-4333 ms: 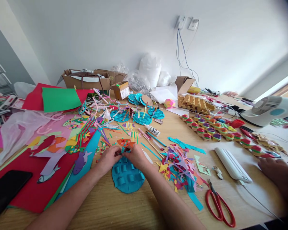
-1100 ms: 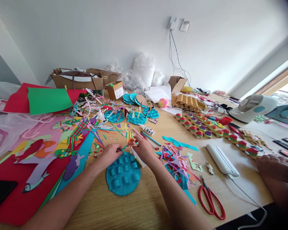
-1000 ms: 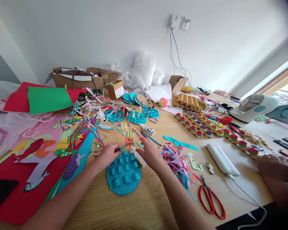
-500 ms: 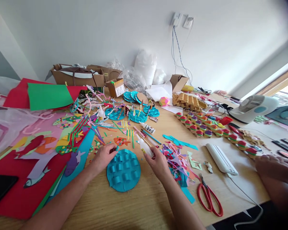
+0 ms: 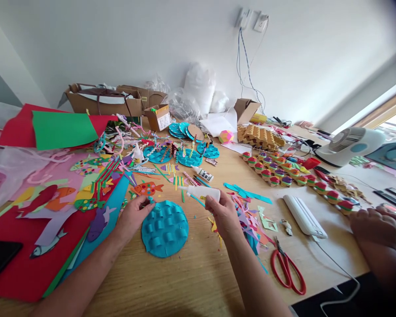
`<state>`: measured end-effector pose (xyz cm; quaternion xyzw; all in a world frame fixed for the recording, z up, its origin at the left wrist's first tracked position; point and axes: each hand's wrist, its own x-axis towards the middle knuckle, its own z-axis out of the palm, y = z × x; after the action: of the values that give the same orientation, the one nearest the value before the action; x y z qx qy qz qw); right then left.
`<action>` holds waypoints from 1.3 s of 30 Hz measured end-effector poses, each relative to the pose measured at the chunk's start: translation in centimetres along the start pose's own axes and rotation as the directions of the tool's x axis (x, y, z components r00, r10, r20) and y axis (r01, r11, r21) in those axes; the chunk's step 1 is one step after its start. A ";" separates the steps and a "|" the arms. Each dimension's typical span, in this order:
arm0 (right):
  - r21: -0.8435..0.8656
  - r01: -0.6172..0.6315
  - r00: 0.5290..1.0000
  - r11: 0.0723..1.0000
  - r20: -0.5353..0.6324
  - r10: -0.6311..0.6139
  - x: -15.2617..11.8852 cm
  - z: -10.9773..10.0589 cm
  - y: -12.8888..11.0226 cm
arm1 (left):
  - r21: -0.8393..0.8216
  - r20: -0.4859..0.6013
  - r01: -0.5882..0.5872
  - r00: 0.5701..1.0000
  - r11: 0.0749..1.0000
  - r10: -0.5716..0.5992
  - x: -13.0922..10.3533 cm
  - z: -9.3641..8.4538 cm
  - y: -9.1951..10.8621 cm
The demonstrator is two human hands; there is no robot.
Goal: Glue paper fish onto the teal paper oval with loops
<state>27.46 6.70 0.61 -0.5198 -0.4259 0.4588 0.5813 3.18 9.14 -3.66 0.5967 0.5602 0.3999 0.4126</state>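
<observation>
Clearly, the right hand [image 5: 224,214] grips a white bottle [image 5: 203,192], left hand [image 5: 134,215] pinching blue paper [image 5: 150,199], box label [image 5: 164,121] illegible.

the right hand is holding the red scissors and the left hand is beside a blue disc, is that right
The head view shows the right hand holding a white bottle, not the red scissors; the left hand is indeed beside a blue disc.

black slab [image 5: 1,259] cut off at left, white bottle [image 5: 203,192] partly hidden by right hand [image 5: 225,215]
</observation>
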 end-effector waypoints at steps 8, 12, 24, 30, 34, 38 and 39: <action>0.046 -0.056 0.986 0.997 0.162 0.047 0.5 3.0 -0.4 | -0.152 -0.123 -0.012 0.992 0.988 -0.007 -0.6 -0.4 1.1; -0.021 -0.047 0.959 0.999 0.280 0.051 0.6 4.8 -0.5 | -0.141 -0.177 -0.018 0.984 0.990 -0.007 -0.9 -1.1 1.6; -0.387 0.243 0.921 0.889 0.379 -0.087 1.1 7.3 0.3 | -0.106 -0.227 -0.017 0.974 0.994 -0.007 -1.0 -1.7 0.8; -0.500 0.364 0.901 0.786 0.404 -0.160 1.2 7.4 0.0 | -0.103 -0.236 -0.036 0.972 0.994 0.011 -1.0 -1.6 0.2; -0.522 0.379 0.898 0.764 0.408 -0.166 1.4 7.6 0.0 | -0.098 -0.244 -0.040 0.970 0.994 0.015 -1.0 -1.6 0.0; -0.511 0.359 0.899 0.781 0.414 -0.143 1.5 8.0 0.3 | -0.081 -0.255 -0.037 0.967 0.996 0.015 -1.1 -1.6 0.1; -0.503 0.351 0.899 0.790 0.416 -0.134 1.6 8.1 0.5 | -0.076 -0.257 -0.038 0.966 0.996 0.017 -1.2 -1.5 0.1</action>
<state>19.93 9.99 0.95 -0.5156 -0.7056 0.3183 0.3674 1.71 8.04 -3.05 0.5307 0.5838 0.5014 0.3550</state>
